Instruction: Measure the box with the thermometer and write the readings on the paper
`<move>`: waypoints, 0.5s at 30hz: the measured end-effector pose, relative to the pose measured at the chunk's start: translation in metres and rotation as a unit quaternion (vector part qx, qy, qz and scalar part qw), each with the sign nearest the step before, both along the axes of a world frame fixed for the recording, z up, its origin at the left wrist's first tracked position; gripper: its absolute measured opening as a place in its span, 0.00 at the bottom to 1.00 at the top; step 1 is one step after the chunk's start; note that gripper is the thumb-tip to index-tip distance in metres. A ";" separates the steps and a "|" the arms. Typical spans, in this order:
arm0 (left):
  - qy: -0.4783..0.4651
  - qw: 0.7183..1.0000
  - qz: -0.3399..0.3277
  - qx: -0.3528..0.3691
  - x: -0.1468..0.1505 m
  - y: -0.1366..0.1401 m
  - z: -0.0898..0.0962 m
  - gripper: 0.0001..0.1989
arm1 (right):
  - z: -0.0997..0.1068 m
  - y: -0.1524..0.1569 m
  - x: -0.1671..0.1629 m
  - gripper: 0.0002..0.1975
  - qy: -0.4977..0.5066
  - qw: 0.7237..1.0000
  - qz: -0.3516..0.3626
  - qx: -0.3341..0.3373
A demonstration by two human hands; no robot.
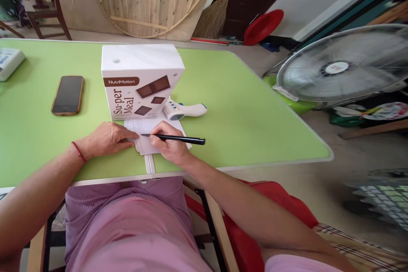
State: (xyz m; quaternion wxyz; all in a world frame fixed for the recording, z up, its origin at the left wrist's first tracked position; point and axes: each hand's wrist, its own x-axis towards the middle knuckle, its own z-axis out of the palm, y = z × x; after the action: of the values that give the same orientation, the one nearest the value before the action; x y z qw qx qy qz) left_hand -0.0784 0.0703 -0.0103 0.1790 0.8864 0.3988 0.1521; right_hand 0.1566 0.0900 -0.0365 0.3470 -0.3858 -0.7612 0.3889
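Observation:
A black pen [178, 138] is pinched in my right hand [168, 140], its tip over the written part of a small sheet of paper [149, 146]. Rows of tiny handwriting cover the sheet's left part, too small to read. My left hand [110, 138] rests at the paper's left edge, index finger stretched out near the pen tip and nothing held in it. Just behind the paper stands a white "NutriMotion Su-per Meal" box [142, 61]. Beside the box's lower right corner lies a white handheld device with blue buttons [186, 109], partly hidden by the box.
A phone [67, 95] in a brown case lies left on the green table [236, 106], with a white box [9, 63] farther left. To the right stands a large fan [338, 66]. Behind are a broom [215, 15], a red basin [264, 26] and a wooden chair [44, 8].

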 end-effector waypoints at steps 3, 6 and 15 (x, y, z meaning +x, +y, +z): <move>0.002 1.000 -0.001 0.003 0.000 0.000 -0.001 0.16 | 0.000 0.000 0.000 0.10 0.001 1.000 -0.002 -0.009; 0.006 1.000 0.001 -0.003 -0.001 0.000 -0.001 0.17 | 0.001 -0.001 -0.001 0.10 -0.002 1.000 -0.009 -0.022; 0.012 1.000 0.004 0.000 -0.002 0.000 0.001 0.16 | 0.004 -0.001 -0.001 0.08 0.012 0.999 0.003 -0.033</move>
State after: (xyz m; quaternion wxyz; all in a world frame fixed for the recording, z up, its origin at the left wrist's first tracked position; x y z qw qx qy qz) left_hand -0.0804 0.0705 -0.0097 0.1738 0.8866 0.4045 0.1422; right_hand 0.1556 0.0885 -0.0330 0.3422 -0.3899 -0.7447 0.4200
